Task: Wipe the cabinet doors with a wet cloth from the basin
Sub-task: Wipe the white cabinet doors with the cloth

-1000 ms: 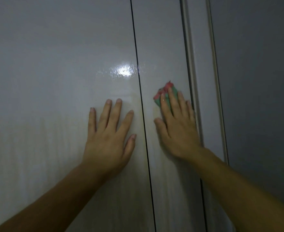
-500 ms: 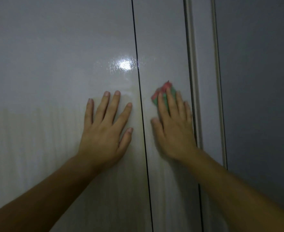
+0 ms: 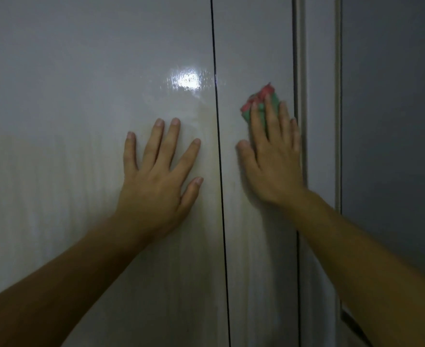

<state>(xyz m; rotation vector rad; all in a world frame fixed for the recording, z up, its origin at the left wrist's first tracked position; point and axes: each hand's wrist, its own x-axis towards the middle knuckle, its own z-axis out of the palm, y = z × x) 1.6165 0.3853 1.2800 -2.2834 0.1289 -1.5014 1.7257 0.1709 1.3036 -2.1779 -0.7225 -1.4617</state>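
Though bunched, cloth (image 3: 265,92) green, red-edged.

**Two doors, two hands, one cloth**

I counted two glossy cabinet doors, a left door (image 3: 81,96) and a right door (image 3: 254,46), with one dark seam (image 3: 219,171) between. There were two hands, left hand (image 3: 156,186) and right hand (image 3: 274,156), and one cloth (image 3: 261,98).

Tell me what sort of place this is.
Probably indoors at a tall built-in cabinet: glossy pale doors split by a thin dark seam, a light's glare on them, and the right hand pressing a green-red cloth flat.
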